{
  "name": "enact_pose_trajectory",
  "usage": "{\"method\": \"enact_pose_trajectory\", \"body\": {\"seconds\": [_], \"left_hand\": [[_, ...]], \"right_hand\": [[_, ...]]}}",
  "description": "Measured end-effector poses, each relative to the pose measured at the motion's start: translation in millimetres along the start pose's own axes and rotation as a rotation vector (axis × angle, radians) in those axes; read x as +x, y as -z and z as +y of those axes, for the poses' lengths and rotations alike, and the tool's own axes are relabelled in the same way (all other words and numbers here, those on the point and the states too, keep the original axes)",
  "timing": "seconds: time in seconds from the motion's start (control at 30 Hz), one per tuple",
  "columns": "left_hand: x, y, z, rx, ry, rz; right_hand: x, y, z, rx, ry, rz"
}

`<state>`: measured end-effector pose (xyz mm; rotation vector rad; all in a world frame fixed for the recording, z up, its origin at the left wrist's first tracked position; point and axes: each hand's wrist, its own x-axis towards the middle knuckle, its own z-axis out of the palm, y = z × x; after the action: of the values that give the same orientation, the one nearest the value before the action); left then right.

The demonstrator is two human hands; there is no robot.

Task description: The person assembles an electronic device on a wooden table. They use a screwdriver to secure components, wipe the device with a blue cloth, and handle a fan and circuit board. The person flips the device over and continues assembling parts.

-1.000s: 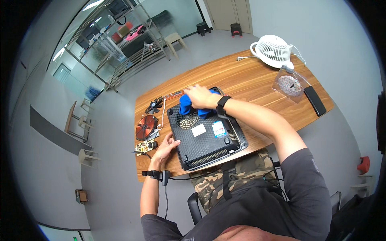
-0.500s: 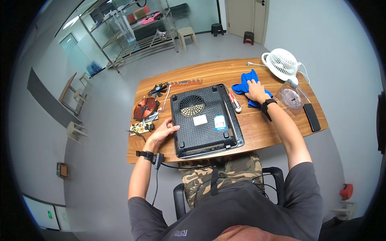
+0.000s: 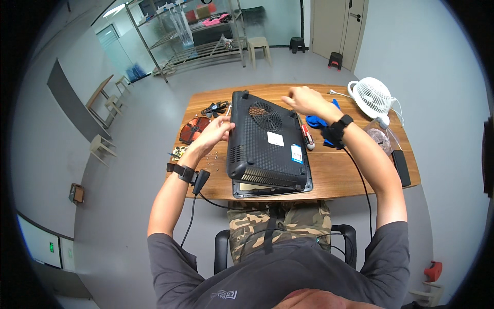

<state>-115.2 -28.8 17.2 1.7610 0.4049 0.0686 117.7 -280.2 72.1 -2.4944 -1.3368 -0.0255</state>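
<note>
A black plastic housing (image 3: 282,135), which looks like the underside of an induction cooker, has a round fan grille, rubber feet and two stickers. Its left side is raised, tilted off a flat black-framed panel (image 3: 309,186) below. My left hand (image 3: 218,130) is closed on the raised left edge. My right hand (image 3: 307,100) is in the air past the housing's far right side, fingers loosely bent and apart, with nothing visible in them. Behind that wrist is a blue cloth (image 3: 315,122). A red-and-grey screwdriver (image 3: 307,138) lies right of the housing.
Small screws (image 3: 213,160) lie left of the housing, near a copper-coloured coil disc (image 3: 194,130), a black fan (image 3: 215,108) and a circuit board (image 3: 179,152). Rightward are a white basket-like appliance (image 3: 371,97), a clear bag (image 3: 379,138) and a black box (image 3: 401,168).
The housing's left side has been lifted by my left hand, uncovering the panel's near edge and screws on the table. My right hand has left the blue cloth and moved leftward toward the housing.
</note>
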Motion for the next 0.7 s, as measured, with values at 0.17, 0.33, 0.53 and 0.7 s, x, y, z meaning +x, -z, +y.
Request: {"method": "enact_pose_trajectory", "body": {"seconds": [0.17,0.33,0.53,0.7], "left_hand": [[14,-37,63,-0.081,-0.095,-0.058],[25,-81,101,-0.109,-0.155,-0.103],[52,-110,104,-0.207,-0.227,-0.227],[91,-129,47,0.021,-0.066,-0.084]], "right_hand": [[14,18,-56,0.058,0.063,0.075],[14,48,-61,0.036,-0.109,-0.019],[0,86,-36,0.045,-0.205,-0.221],[-8,94,-23,0.106,-0.239,-0.248]]}}
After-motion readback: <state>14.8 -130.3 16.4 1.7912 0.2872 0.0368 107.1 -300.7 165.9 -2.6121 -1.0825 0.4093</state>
